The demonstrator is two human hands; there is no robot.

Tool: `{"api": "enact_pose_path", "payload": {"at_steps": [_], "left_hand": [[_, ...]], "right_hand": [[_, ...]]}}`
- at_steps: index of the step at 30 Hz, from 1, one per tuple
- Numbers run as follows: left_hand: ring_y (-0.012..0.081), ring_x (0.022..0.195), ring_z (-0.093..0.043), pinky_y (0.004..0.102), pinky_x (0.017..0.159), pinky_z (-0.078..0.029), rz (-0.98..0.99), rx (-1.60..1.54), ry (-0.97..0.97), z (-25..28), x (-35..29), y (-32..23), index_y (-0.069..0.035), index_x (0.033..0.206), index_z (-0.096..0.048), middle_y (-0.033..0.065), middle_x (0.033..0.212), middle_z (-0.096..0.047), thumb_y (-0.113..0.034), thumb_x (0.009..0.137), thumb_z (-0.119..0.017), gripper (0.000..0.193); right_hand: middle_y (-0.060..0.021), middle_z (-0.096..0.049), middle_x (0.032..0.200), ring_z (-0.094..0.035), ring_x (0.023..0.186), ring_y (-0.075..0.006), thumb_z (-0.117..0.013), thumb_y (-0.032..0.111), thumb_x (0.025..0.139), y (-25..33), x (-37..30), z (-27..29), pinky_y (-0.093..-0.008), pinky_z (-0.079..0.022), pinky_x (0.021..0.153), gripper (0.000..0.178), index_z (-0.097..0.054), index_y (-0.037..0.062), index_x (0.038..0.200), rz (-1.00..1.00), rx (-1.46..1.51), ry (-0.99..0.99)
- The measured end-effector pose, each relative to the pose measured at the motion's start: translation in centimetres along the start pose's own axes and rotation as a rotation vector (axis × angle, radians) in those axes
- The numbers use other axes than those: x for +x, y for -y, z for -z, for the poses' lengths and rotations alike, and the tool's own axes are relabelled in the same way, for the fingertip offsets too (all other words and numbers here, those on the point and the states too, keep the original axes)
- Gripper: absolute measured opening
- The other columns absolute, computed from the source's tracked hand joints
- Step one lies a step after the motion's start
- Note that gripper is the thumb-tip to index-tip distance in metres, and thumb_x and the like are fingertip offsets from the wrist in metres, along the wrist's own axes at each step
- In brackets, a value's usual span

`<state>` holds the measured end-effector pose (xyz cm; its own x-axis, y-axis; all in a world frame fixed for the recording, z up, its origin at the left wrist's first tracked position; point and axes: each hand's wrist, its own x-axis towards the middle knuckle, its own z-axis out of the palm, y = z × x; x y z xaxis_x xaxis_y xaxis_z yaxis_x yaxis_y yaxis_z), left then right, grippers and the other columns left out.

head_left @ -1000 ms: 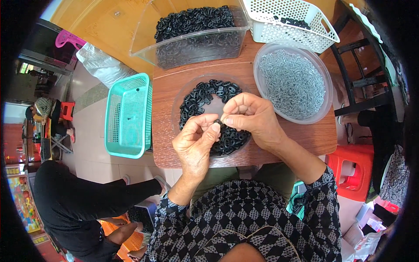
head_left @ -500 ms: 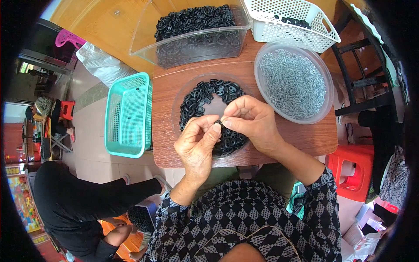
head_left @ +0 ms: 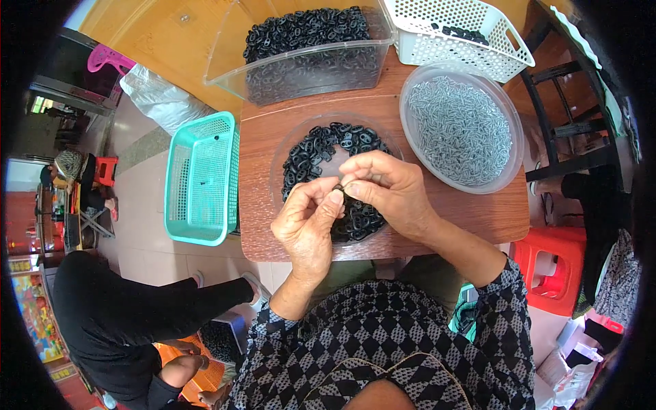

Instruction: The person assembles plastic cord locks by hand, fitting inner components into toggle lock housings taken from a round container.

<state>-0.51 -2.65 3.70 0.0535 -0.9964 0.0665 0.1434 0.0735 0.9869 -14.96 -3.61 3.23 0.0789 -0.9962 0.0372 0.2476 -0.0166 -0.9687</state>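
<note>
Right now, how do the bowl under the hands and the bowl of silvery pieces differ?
The near bowl holds black oval pieces; the right bowl holds slim silvery pieces. A bare patch shows in the near bowl; the right bowl's bottom is covered. Both are translucent and sit on the wooden table.

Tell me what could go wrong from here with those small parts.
The small dark piece is pinched at the left hand's fingertips, with the right hand close up to it; it could slip and be hard to find among the black pieces in the round tray below.

The oval tub of silvery pieces stands near the right edge of the table, so a knock might spill some.
</note>
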Motion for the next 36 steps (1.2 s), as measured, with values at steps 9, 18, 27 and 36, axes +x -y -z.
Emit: {"api": "enact_pose_path", "payload": {"at_steps": [9,18,27,36], "left_hand": [[0.0061,0.07,-0.054,0.0196,0.061,-0.047,0.024,-0.039,0.016,-0.2,0.1,0.0,0.005,0.103,-0.061,0.0019,0.083,-0.059,0.002,0.084,-0.064,0.019],[0.0066,0.072,-0.053,0.0198,0.064,-0.046,-0.16,0.157,0.004,-0.1,1.3,-0.2,0.004,0.101,-0.063,0.0013,0.084,-0.057,0.003,0.083,-0.064,0.018],[0.0076,0.07,-0.053,0.0205,0.061,-0.047,-0.155,0.222,0.04,0.8,2.9,-0.4,0.004,0.103,-0.064,0.0017,0.084,-0.057,0.001,0.084,-0.062,0.019],[0.011,0.061,-0.057,0.0227,0.054,-0.051,0.098,-0.084,-0.037,1.7,3.4,-0.6,0.006,0.099,-0.063,0.0058,0.077,-0.06,0.002,0.083,-0.064,0.017]], "right_hand": [[-0.005,-0.061,0.08,-0.057,0.076,-0.0119,-0.062,0.005,0.08,0.1,0.8,0.4,-0.027,-0.046,0.069,0.007,-0.06,0.0009,0.085,0.035,-0.229,0.05],[-0.0113,-0.058,0.074,-0.057,0.071,-0.0247,-0.061,0.009,0.078,0.4,2.5,-0.4,-0.0359,-0.045,0.067,0.01,-0.056,0.0001,0.078,0.154,-0.342,0.072],[-0.0128,-0.059,0.075,-0.057,0.074,-0.03,-0.062,0.012,0.079,0.7,4.5,0.6,-0.039,-0.044,0.069,0.011,-0.059,0.0009,0.078,0.221,-0.473,0.111],[-0.0138,-0.062,0.081,-0.055,0.08,-0.0299,-0.07,0.017,0.068,-1.4,4.9,2.1,-0.0381,-0.045,0.068,0.013,-0.069,0.0055,0.073,0.369,-1.374,0.433]]}}
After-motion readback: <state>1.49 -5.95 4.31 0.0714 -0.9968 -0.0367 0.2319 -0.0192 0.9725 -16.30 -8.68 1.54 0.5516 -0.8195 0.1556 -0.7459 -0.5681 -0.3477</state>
